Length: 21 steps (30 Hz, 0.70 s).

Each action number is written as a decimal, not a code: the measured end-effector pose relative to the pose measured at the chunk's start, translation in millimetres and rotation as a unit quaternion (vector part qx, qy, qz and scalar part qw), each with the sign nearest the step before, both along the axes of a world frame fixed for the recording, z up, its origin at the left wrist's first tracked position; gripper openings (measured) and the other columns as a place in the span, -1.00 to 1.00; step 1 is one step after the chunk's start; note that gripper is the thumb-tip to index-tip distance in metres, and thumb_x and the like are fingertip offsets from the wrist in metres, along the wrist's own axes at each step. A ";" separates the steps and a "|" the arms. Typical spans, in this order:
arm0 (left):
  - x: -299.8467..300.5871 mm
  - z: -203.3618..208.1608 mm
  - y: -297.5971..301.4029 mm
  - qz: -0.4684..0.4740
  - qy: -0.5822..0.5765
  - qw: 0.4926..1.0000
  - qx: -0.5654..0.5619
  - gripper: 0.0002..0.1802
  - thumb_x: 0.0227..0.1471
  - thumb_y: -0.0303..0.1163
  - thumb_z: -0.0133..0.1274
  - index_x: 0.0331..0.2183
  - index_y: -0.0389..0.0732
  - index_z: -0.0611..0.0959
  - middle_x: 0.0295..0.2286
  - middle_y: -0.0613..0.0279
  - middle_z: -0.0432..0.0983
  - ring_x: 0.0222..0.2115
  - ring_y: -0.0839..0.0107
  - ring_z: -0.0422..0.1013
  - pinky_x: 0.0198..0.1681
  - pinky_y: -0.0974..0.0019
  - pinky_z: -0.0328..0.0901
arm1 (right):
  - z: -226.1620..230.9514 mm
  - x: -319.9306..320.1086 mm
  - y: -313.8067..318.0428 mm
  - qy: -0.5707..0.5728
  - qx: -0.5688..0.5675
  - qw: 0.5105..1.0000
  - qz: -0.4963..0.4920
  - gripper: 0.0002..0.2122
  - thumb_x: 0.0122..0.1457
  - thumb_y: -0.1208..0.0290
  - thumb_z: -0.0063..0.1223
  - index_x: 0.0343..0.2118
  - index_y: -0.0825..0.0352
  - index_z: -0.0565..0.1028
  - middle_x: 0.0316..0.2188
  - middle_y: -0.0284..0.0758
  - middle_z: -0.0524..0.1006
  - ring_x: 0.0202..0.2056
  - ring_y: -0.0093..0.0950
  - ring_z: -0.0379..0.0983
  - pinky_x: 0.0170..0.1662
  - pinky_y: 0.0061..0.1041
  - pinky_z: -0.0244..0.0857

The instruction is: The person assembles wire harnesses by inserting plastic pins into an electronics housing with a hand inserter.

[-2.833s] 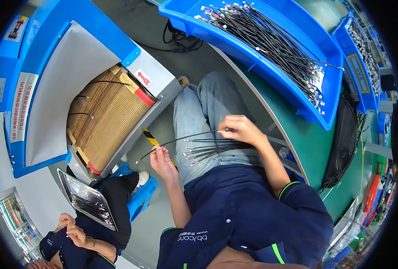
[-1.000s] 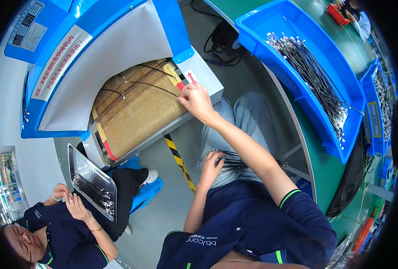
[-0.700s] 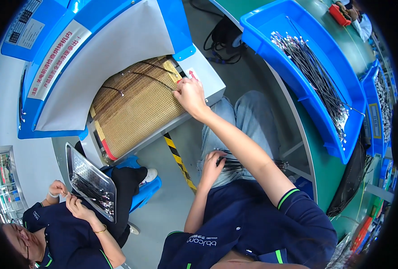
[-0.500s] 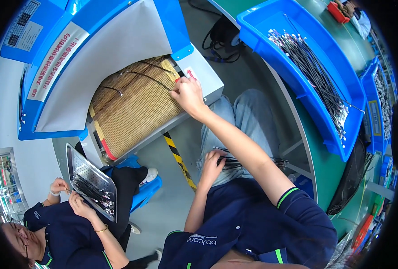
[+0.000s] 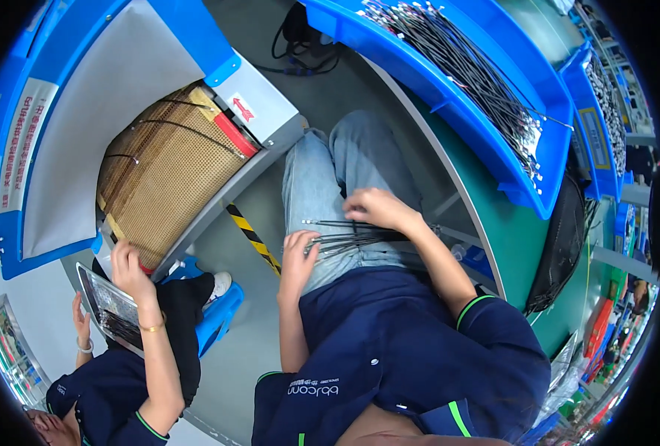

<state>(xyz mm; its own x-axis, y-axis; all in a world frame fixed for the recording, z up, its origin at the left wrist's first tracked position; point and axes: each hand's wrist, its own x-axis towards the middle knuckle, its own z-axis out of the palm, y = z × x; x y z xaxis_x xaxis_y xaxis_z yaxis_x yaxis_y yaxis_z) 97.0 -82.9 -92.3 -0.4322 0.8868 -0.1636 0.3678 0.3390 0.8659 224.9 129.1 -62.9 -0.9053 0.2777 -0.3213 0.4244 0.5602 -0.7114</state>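
Observation:
A loose bundle of thin black cables (image 5: 359, 239) with small pale ends lies across my lap. My left hand (image 5: 298, 256) is closed about the bundle's left end, its fingertips on the cables. Over the upper part of the bundle, my right hand (image 5: 378, 208) is bent with fingers curled together at a cable lying a little apart from the others. Its fingertips partly hide what they grip. Several more black cables (image 5: 188, 130) lie spaced out on the brown mesh conveyor belt (image 5: 151, 189) to the left, which comes out from under a white curtain.
A blue bin (image 5: 449, 97) full of black cables sits on the green table (image 5: 486, 215) at right, beside another blue bin (image 5: 594, 119). At lower left a co-worker's hand (image 5: 130, 271) is by the belt's near corner, above a metal tray (image 5: 95, 286). A blue stool (image 5: 222, 316) stands below.
My right hand has come back from the belt to the cables on my lap. The view has shifted. The co-worker's hand has moved from the tray up to the belt's corner.

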 end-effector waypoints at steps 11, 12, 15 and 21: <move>39.6 20.6 39.3 0.052 0.045 0.998 -0.016 -0.75 0.01 -0.49 0.02 -0.20 -0.24 0.54 -0.19 0.12 0.44 -0.09 0.14 0.27 0.00 0.22 0.17 | 7.6 79.7 5.2 -0.002 0.098 0.995 0.006 -0.88 -0.10 0.47 0.13 -0.46 0.35 0.54 -0.43 -0.23 0.53 -0.28 -0.27 0.45 -0.12 -0.35 0.30; 44.2 22.2 43.7 0.064 0.066 0.996 0.003 -0.75 0.03 -0.47 0.01 -0.18 -0.24 0.54 -0.18 0.12 0.43 -0.08 0.14 0.27 0.00 0.21 0.17 | 10.0 83.1 6.0 -0.001 0.098 0.995 0.003 -0.88 -0.10 0.47 0.13 -0.46 0.35 0.54 -0.43 -0.23 0.53 -0.28 -0.27 0.45 -0.12 -0.35 0.30; 57.1 21.0 53.9 0.024 0.137 0.990 0.027 -0.77 0.06 -0.44 -0.02 -0.20 -0.25 0.55 -0.22 0.13 0.43 -0.12 0.14 0.29 -0.03 0.20 0.19 | 20.4 93.3 10.1 0.015 0.063 0.997 -0.040 -0.88 -0.06 0.45 0.13 -0.44 0.34 0.54 -0.42 -0.22 0.52 -0.31 -0.24 0.46 -0.19 -0.34 0.33; 56.2 21.8 36.2 -0.009 0.094 0.995 -0.029 -0.83 0.09 -0.44 -0.07 -0.30 -0.29 0.56 -0.36 0.09 0.42 -0.26 0.14 0.33 -0.17 0.20 0.23 | 44.3 95.8 24.0 0.058 -0.026 0.997 -0.037 -0.87 -0.02 0.44 0.12 -0.39 0.32 0.54 -0.40 -0.24 0.51 -0.36 -0.21 0.47 -0.26 -0.32 0.34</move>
<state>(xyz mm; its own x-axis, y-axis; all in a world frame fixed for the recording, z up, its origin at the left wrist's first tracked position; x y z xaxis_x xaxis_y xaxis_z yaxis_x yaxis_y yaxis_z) 153.2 -46.7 -70.5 -0.4448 0.8859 -0.1319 0.5283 0.3785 0.7600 320.7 153.1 -18.6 -0.9152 0.3305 -0.2308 0.3758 0.4921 -0.7852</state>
